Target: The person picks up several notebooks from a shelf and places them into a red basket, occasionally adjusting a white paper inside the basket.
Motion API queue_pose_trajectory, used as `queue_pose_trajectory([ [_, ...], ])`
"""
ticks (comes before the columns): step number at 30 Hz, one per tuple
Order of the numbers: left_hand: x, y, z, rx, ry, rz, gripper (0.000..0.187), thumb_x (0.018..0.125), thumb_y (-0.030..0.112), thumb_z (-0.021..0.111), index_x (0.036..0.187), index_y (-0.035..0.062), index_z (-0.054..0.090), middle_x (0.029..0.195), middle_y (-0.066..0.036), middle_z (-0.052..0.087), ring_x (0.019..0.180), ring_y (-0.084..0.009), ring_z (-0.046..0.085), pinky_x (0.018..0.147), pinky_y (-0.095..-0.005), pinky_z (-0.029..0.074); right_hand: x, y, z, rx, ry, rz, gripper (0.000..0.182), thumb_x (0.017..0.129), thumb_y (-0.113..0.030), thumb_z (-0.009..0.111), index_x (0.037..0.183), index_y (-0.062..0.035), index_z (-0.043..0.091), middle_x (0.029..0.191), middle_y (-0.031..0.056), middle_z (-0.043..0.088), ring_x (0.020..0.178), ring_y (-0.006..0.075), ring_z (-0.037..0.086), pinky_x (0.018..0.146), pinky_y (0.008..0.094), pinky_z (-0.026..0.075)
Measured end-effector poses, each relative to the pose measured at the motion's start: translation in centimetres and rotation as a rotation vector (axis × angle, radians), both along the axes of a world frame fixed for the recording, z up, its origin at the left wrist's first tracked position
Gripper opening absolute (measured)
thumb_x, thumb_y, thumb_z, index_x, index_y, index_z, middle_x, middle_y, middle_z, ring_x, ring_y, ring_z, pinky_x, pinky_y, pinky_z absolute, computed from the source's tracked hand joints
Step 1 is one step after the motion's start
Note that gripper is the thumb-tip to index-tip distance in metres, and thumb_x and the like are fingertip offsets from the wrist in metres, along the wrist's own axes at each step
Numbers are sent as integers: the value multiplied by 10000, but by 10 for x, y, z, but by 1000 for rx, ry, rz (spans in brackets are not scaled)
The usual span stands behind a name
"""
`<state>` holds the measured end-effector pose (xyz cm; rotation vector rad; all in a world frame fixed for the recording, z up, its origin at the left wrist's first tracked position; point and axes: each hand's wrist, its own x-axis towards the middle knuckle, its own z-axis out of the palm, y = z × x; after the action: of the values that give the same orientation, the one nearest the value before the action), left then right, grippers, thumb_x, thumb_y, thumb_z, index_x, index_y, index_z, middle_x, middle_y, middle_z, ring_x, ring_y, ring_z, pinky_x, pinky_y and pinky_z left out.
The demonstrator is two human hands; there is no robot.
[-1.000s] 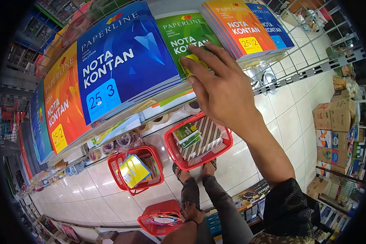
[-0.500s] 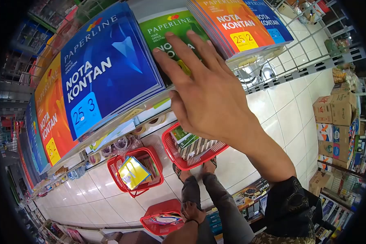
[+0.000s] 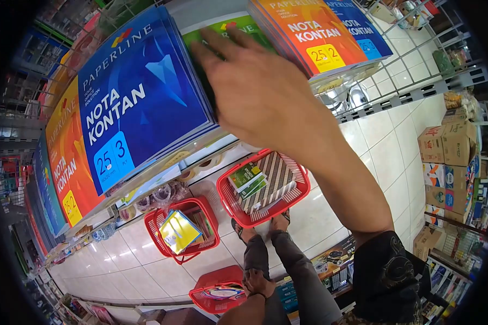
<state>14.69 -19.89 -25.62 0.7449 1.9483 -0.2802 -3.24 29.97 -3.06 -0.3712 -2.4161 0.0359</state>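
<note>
My right hand (image 3: 260, 86) reaches over a green Paperline booklet (image 3: 244, 24) in a shelf slot, its visible fingers stretched and slightly apart, with motion blur. The hand covers most of the booklet, and its thumb is hidden. Left of it stands a thick stack of blue Nota Kontan booklets (image 3: 152, 92); on its right is an orange stack (image 3: 309, 30). Low in the view, my left hand (image 3: 259, 283) is closed with curled fingers in front of my leg, beside a red basket (image 3: 200, 300) holding colourful items. What it grips is hidden.
Two more red baskets are on the tiled floor: one (image 3: 303, 189) with green booklets and a striped item, another (image 3: 214, 238) with yellow-and-blue booklets. Wire mesh (image 3: 417, 59) borders the shelf. Cardboard boxes (image 3: 453, 143) are stacked at the right. Tape rolls lie below the shelf.
My right hand has moved up and left over the green booklet, deeper into the slot. The striped item in the basket below shows more fully. My left hand looks unchanged.
</note>
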Motion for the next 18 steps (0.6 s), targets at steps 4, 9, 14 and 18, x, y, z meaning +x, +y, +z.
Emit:
queue_pose_trajectory([
  [4,-1,3,-5,-6,-4,-2,493,747,378,736,1170,125,727,1359,-118,516,1403,-322,432,1160,-510,345,-1,-1,19,-18,-294,-85,495,841,-135,633,1286,80,608,1377,288,601,1244,479,598,1077,485,499],
  [9,-3,7,0,12,20,-13,461,743,369,738,1134,124,745,1354,-114,518,1404,-320,428,1161,-506,343,-1,0,18,-68,-329,-88,497,866,-150,610,1306,83,602,1383,282,603,1253,480,598,1092,485,493],
  [14,-5,6,1,-25,-17,-6,467,742,376,738,1135,125,745,1361,-109,515,1414,-315,420,1168,-508,333,-2,2,4,-19,-202,-74,426,865,-151,598,1213,90,646,1295,267,639,1220,460,615,1076,488,500],
  [18,-1,-1,-3,-13,4,-24,486,742,386,738,1156,131,736,1369,-109,513,1415,-316,421,1169,-518,327,-2,5,-2,-9,-115,-35,395,862,-166,582,1130,103,691,1255,268,661,1211,453,623,1056,503,511],
])
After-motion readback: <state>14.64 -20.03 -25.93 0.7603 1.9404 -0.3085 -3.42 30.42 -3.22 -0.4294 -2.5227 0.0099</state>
